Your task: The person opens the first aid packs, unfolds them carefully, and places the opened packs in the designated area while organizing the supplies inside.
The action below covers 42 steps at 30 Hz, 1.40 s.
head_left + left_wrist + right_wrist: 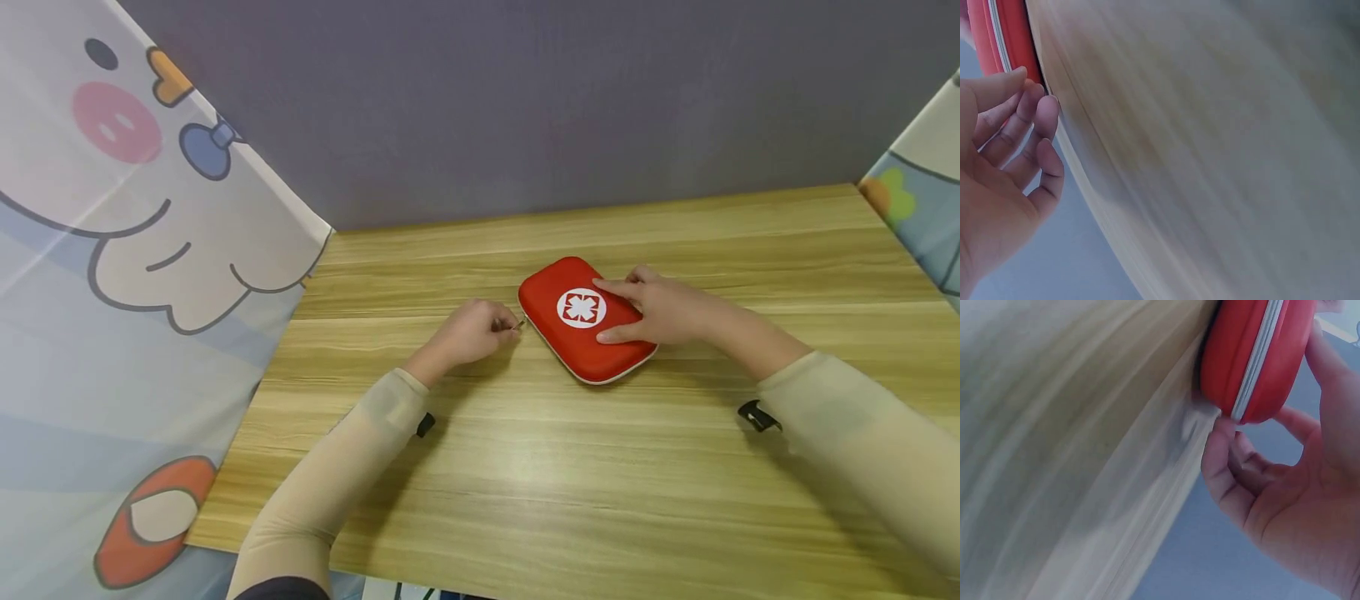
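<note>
Red case (576, 321), closed, contents hidden; your left grip (472, 330) pinches its zipper pull (520, 324), right grip (663, 312) holds one end.

Eyes on the red case (581, 343), folks, and we've got a sign: a round white emblem (581, 308) sits on its upper face, close to the middle. Inside that disc we pick out red, and set against the red, a bold white cross with flaring arms, first-aid style. It's facing up at us, and from the head view we get the whole mark.
</note>
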Motion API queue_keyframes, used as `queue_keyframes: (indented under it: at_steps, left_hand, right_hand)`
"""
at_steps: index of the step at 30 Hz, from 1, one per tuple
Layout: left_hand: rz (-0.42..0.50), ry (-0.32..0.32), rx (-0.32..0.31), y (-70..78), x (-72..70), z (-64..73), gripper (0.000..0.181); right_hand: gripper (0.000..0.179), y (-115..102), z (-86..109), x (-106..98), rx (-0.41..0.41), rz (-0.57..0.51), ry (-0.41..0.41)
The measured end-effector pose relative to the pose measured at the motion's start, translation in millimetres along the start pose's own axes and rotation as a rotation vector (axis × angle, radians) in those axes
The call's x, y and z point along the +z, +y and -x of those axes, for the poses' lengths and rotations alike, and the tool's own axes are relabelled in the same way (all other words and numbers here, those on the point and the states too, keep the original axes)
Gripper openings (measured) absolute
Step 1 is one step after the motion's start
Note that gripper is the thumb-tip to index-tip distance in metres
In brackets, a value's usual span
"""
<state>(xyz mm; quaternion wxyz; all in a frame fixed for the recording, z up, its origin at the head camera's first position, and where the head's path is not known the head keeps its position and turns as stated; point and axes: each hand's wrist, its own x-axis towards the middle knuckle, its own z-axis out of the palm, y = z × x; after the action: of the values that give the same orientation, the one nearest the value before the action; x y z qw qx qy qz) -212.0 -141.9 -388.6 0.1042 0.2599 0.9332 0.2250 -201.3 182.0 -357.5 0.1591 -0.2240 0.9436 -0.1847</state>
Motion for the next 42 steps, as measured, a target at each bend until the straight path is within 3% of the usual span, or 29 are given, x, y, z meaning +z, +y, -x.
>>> queue_keyframes:
  at_steps: [6,14,25,33,42]
  left_hand:
    - [0.026,0.005,-0.031,0.2,-2.7,-7.4,0.010]
    - [0.058,0.005,-0.070,-2.6,-5.9,-17.3,0.011]
    - [0.096,0.025,-0.121,1.5,-9.0,-35.7,0.011]
    - [0.110,0.047,-0.126,-3.5,-7.1,-52.9,0.011]
    - [0.257,0.028,-0.166,-7.4,-6.6,-49.9,0.011]
  right_hand:
    - [0.108,-3.1,-3.8,-0.6,-0.008,-0.027,-0.053]
    - [0.111,-6.8,-7.1,6.2,0.005,-0.076,-0.065]
    - [0.124,-16.2,-8.2,7.5,0.128,-0.175,-0.100]
    - [0.127,-19.6,-12.2,10.3,0.169,-0.092,-0.064]
    - [0.123,-25.2,-11.9,8.8,0.208,-0.054,-0.041]
